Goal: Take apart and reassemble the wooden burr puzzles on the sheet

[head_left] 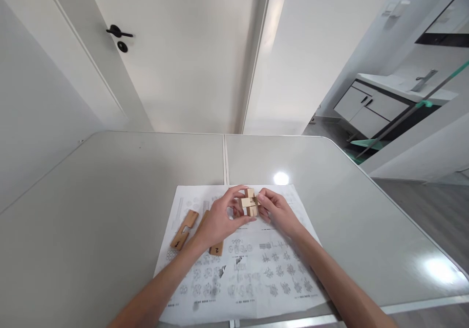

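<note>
A small wooden block puzzle [250, 202], built of several interlocked pale pieces, is between my two hands above the paper. My left hand [224, 215] curls round its left side, thumb low and fingers at the top. On the right side, the thumb and fingers of my right hand [273, 207] pinch the puzzle's edge. A notched brown wooden piece [180, 237] marked with a number lies on the paper left of my left hand. Partly hidden under that hand is another wooden piece [216, 249] marked 2.
Beneath everything lies a printed instruction sheet [271, 289] with rows of diagrams and a few torn spots. It rests on a grey table [110, 210] with a seam down the middle. Beyond are a white door [183, 64] and, far right, a sink cabinet [377, 105].
</note>
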Tool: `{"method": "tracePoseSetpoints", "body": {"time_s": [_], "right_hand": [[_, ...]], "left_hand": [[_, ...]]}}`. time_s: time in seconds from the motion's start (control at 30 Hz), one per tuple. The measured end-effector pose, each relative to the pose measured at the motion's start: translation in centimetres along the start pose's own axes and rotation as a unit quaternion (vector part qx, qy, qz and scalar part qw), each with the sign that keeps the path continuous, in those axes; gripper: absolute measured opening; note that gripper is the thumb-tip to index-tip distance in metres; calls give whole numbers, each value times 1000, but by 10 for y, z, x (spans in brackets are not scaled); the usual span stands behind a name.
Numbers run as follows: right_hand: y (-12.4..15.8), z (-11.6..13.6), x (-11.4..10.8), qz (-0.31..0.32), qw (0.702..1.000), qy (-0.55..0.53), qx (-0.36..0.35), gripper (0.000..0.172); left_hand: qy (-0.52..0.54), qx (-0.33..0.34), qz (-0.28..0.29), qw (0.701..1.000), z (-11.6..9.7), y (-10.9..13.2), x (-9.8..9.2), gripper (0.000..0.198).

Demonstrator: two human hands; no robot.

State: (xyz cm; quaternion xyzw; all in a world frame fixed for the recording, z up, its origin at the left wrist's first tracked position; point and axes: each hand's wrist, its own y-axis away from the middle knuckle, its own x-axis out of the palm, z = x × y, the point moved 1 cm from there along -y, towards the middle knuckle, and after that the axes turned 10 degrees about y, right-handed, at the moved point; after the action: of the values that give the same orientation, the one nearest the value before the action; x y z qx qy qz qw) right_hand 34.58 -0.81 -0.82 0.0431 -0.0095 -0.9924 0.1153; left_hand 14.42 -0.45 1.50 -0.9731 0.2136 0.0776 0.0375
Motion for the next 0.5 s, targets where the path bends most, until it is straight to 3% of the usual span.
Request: {"method": "tracePoseSetpoints", "body": {"time_s": [0.3, 0.5], "right_hand": [[0, -2, 2, -17, 999, 15, 37, 54], [0, -8, 7, -70, 989, 118, 47, 72]], "left_hand": [[-26, 24, 33, 999, -3, 2, 1, 60], [-70, 40, 73, 994, 2, 7, 6, 59]]}}
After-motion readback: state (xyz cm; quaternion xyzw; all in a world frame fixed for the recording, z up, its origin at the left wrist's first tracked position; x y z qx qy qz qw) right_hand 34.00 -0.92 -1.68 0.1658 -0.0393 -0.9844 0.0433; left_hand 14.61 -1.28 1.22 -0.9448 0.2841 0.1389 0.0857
